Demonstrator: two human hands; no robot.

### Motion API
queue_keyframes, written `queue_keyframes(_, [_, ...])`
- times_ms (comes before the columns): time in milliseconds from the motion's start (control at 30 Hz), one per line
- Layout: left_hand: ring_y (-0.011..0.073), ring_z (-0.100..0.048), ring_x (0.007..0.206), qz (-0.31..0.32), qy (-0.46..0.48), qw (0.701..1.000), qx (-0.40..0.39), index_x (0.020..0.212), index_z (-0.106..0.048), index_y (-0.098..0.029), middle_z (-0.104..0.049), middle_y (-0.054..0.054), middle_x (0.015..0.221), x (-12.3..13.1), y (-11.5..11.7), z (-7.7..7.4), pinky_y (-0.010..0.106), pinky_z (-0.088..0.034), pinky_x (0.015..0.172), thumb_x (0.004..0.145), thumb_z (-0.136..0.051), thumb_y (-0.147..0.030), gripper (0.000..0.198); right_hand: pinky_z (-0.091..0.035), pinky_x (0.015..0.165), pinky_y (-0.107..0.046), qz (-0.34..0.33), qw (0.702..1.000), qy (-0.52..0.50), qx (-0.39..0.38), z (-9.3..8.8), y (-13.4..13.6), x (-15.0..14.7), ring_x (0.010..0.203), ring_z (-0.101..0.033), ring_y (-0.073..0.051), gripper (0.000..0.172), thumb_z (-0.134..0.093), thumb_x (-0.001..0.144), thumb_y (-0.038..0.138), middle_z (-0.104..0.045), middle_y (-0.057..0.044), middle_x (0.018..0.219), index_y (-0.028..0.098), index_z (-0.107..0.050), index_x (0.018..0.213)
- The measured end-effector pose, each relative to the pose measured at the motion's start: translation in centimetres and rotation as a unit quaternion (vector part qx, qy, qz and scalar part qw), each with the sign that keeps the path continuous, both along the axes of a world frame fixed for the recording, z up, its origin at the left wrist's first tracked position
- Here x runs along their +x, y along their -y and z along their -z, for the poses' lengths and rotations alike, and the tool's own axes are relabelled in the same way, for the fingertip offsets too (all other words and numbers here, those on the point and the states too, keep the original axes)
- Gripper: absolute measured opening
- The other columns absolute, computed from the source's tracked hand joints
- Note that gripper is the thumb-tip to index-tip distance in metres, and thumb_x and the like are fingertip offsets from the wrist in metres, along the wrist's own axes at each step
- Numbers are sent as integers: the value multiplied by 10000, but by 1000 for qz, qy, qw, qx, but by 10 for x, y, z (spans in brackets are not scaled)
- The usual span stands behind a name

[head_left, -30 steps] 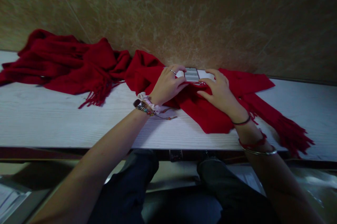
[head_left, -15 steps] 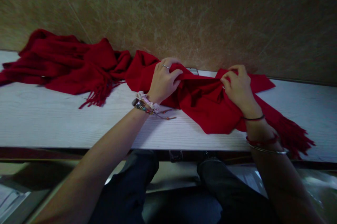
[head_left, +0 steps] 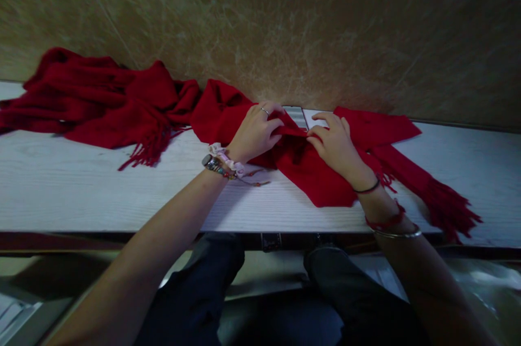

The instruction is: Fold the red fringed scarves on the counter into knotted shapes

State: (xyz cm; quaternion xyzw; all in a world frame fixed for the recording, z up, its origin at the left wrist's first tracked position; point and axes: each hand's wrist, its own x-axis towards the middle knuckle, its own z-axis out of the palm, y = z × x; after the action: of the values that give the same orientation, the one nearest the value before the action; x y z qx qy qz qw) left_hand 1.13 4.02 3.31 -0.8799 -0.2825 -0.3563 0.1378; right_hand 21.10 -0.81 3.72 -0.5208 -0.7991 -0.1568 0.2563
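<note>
A long red scarf or cloth [head_left: 321,178] lies bunched on a white wood-grain shelf. My left hand [head_left: 258,132] grips its upper edge near the middle, thumb and fingers pressed together. Just to the right, my right hand [head_left: 334,145] pinches the same edge between thumb and fingertips, with a short stretch of cloth between the hands. Further right lie a flat red end [head_left: 378,126] and a fringed end [head_left: 451,205]. How these parts join under my right hand is hidden.
More crumpled red cloth [head_left: 93,96] with a fringe spreads over the left of the white shelf [head_left: 101,188]. A brown marbled wall [head_left: 260,26] rises behind. A small grey-and-white item [head_left: 297,116] shows behind the cloth. My legs are below the front edge.
My right hand has moved left along the cloth, closer to my left hand. Cloth it covered at the right, including some fringe, now shows. My left hand has barely moved.
</note>
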Motion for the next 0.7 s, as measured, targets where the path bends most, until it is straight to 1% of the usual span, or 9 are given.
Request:
queue_keyframes(67, [247,-467,1048,-9,9,1000,0,826,-638,-145,-530,93,1081,-1,-1,-2,404,-391,890,763,-563,-168,100,-346,914,-475,8,999,-33,19,-3,-3,7,1050,-484,-244,143,-451,824,217,-527,-103,1112,191,-592,815])
queue_keyframes(167, [257,-455,1060,-40,58,998,-1,898,-627,-155,-517,99,1094,-5,-4,-6,435,-382,891,762,-536,-137,164,-406,856,-425,18,994,-86,64,-13,-6,22,986,-505,-223,134,-425,825,216,-529,-93,1017,194,-555,801])
queue_keyframes(267, [251,-446,1062,-66,111,992,8,922,-620,-175,-506,92,1105,-13,-9,-9,441,-383,890,757,-515,-108,207,-417,853,-420,35,985,-120,121,-26,-5,39,964,-505,-221,128,-409,826,223,-525,-90,961,200,-531,796])
queue_keyframes(367, [235,-458,1043,-61,121,991,21,879,-629,-178,-514,85,1087,-19,-14,-11,411,-404,878,755,-533,-112,170,-415,844,-424,84,975,-138,151,-29,-7,60,969,-500,-239,142,-398,838,256,-530,-105,967,230,-532,799])
queue_keyframes(433, [221,-472,1025,-38,102,994,10,828,-636,-170,-521,81,1065,-20,-15,-12,387,-413,871,772,-559,-157,96,-420,818,-421,114,975,-138,134,-23,-10,72,952,-503,-251,161,-407,837,291,-536,-122,941,241,-544,769])
queue_keyframes(467, [213,-478,1016,-21,85,996,-3,798,-638,-166,-525,76,1053,-19,-15,-12,378,-414,870,783,-570,-191,74,-423,804,-423,121,978,-130,112,-18,-12,76,942,-506,-257,170,-420,831,309,-537,-130,927,238,-552,751])
queue_keyframes(533, [201,-492,991,14,45,998,-30,745,-637,-156,-534,68,1025,-17,-14,-11,365,-415,866,796,-584,-256,125,-428,785,-448,123,985,-104,55,-9,-13,78,950,-506,-273,171,-458,809,337,-531,-142,947,217,-571,763])
queue_keyframes(600, [192,-502,962,38,22,998,-42,717,-635,-145,-543,65,1000,-13,-12,-10,350,-420,849,796,-595,-287,167,-426,791,-492,105,992,-75,10,-3,-11,70,1011,-489,-298,203,-499,784,346,-506,-153,1055,187,-581,880])
queue_keyframes(700, [183,-509,934,49,19,998,-43,712,-630,-141,-550,61,986,-8,-8,-9,330,-421,828,802,-592,-292,179,-393,852,-533,38,999,-36,-12,-4,-4,44,1122,-431,-316,359,-540,765,357,-427,-150,1231,189,-525,1082])
